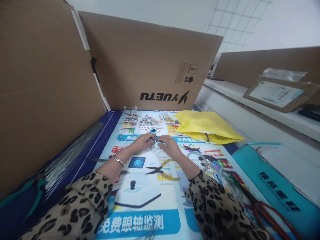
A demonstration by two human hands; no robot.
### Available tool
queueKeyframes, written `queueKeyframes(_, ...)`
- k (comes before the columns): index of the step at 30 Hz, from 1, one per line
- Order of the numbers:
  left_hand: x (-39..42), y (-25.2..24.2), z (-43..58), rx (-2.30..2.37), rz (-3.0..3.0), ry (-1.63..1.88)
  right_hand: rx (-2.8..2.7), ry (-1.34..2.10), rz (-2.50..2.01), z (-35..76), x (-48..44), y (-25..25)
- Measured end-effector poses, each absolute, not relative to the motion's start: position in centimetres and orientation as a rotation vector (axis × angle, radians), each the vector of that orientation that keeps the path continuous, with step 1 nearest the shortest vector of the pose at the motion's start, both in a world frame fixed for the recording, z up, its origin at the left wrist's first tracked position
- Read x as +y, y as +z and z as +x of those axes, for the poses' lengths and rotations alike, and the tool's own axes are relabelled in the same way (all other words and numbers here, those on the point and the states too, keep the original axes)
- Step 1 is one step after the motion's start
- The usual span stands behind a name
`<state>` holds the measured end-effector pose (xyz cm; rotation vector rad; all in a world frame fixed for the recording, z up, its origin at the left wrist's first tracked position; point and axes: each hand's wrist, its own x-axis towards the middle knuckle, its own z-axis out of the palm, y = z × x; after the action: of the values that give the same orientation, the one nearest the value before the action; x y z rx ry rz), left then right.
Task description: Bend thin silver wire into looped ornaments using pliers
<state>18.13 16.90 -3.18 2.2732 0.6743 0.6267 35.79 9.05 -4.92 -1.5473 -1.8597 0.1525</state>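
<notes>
Over the middle of the printed mat, my left hand [142, 143] and my right hand [171, 146] meet with their fingertips pinched. Between them is a small piece of thin bent wire [158, 150], with a loop hanging below the fingers; its finer shape is too small to make out. Both hands are closed on it. Just below lie yellow-handled pliers [160, 170], jaws pointing left and apart from my hands. Short coloured strands [190, 147] and a coil of wire [203, 156] rest near my right wrist.
Cardboard panels [150, 60] wall off the back and left. Straight wires [72, 153] and teal-handled pliers [38, 190] lie at left. On the right are a yellow bag [205, 123], a teal box [275, 180] and red-handled scissors [267, 216]. Tangled wire pieces [160, 116] lie behind my hands.
</notes>
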Motion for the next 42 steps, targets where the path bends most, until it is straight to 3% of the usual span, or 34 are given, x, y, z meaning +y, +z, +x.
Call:
queueKeyframes(30,16.7,-2.6,17.7,0.69,2.357,0.696,-1.796,0.063,-1.575,35.4,8.7,-4.4)
queueKeyframes(42,15.4,-1.6,17.8,0.667,2.32,1.109,-1.643,-0.027,-1.596,35.5,8.2,-4.0)
